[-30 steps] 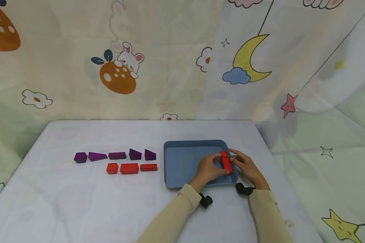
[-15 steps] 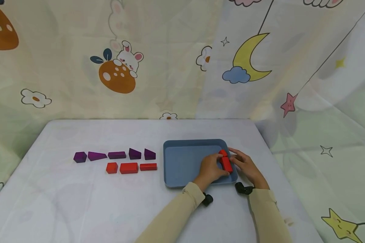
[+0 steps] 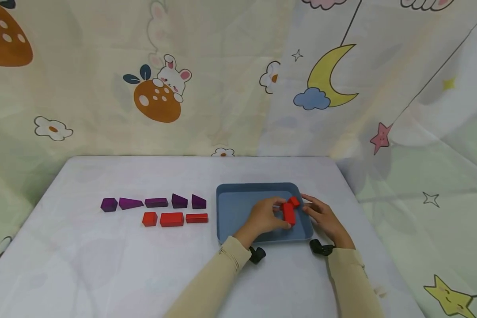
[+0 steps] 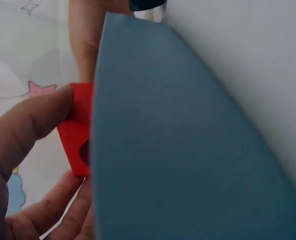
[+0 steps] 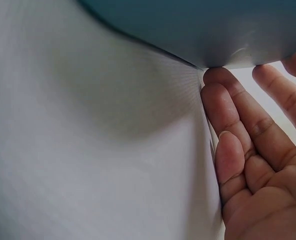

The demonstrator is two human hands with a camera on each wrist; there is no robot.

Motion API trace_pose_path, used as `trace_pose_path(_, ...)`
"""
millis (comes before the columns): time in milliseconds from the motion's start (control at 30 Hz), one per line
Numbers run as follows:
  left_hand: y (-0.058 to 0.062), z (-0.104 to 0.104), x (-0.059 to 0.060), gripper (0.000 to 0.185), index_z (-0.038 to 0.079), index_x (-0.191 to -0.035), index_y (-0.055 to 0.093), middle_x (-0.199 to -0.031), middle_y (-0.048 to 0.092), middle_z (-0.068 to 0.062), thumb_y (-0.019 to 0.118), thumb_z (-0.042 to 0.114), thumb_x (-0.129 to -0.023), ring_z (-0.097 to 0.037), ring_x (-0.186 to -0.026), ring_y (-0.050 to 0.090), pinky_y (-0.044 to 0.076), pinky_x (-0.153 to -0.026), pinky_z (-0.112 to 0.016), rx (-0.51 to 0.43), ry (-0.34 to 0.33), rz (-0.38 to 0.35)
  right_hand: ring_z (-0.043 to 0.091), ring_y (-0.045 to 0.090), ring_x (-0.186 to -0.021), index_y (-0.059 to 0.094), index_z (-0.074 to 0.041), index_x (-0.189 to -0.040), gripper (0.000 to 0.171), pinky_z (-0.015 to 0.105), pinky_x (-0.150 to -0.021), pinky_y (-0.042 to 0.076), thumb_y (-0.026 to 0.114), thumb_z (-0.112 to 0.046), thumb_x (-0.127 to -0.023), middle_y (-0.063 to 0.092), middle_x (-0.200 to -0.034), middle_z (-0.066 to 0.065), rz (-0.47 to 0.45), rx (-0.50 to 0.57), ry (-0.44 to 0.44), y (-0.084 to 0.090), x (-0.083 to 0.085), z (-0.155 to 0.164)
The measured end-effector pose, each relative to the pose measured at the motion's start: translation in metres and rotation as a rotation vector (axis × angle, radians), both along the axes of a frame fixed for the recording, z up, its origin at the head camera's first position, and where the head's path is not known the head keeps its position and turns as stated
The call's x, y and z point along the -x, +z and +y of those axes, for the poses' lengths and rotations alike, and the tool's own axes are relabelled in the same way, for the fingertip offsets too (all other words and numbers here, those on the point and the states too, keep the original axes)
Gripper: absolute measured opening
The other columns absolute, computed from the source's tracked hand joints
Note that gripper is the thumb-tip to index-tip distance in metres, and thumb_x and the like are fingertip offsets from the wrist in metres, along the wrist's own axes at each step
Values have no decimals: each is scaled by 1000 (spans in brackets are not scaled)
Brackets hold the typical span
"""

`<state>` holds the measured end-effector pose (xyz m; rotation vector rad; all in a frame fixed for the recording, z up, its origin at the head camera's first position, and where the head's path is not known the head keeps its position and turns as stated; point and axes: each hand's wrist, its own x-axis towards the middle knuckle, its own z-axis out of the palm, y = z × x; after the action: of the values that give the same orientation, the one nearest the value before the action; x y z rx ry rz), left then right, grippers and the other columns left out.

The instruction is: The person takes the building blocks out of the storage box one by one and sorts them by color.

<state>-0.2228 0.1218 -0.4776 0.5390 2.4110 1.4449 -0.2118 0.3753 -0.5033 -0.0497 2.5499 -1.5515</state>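
Note:
A blue tray (image 3: 238, 207) lies on the white table, right of centre. My left hand (image 3: 271, 216) reaches into it and pinches a long red block (image 3: 289, 213) between thumb and fingers. In the left wrist view the thumb (image 4: 30, 125) presses that red block (image 4: 77, 134) just past the tray's rim (image 4: 178, 150). A smaller red block (image 3: 294, 202) sits in the tray's far right corner, beside the long one. My right hand (image 3: 321, 215) lies at the tray's right side. Its straight fingers (image 5: 238, 150) rest against the tray's outer wall (image 5: 213, 35) and hold nothing.
Left of the tray lie a row of several purple blocks (image 3: 155, 203) and, in front of it, three red blocks (image 3: 172, 219). The table's right edge is close to my right hand. A patterned curtain (image 3: 238, 79) hangs behind and to the right.
My left hand has drawn the long red block a little to the left, off the tray's right wall. The small red block now shows apart from it. The right hand has stayed put.

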Motion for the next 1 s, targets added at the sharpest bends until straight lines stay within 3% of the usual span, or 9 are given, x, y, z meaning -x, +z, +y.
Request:
trace_pose_path(167,8,-27,-2,68,8,-144,67,-140,70,-6,96,17,-83,-26,-122,70,60,-94,-31,-50,-74,7,31,60,-131,44,-2,-164,57,41,-110,49,62,-19,-112,59,-147,31,-18,-6,-13,1,-1,-1)
trace_pose_path(367,15,-64,-8,68,7,-146,65,-138,69,-9,94,15,-85,-27,-119,69,62,-90,-30,-108,-111,8,32,59,-132,43,-4,-165,57,52,-114,46,61,-22,-113,59,-148,31,-28,-14,-25,0,-2,-2)
trace_pose_path(533,17,-96,-14,69,9,-146,65,-136,69,-8,94,18,-85,-27,-117,70,63,-90,-34,-142,-89,-2,28,58,-131,43,-6,-165,58,55,-115,44,61,-23,-113,59,-147,30,-22,-4,-18,0,-1,-1)
trace_pose_path(767,20,-149,-20,67,10,-145,66,-135,71,-8,94,20,-85,-33,-114,72,64,-89,-38,-159,-33,48,12,59,-124,43,-3,-164,59,44,-113,47,62,-23,-113,60,-146,29,-21,-14,-12,0,-1,-2)
trace_pose_path(1000,23,-202,-25,68,6,-145,65,-134,72,-14,94,16,-85,-37,-107,75,65,-86,-36,-135,13,67,6,57,-120,43,-4,-165,59,49,-115,46,63,-23,-112,60,-146,29,-23,-26,-15,1,-1,-3)
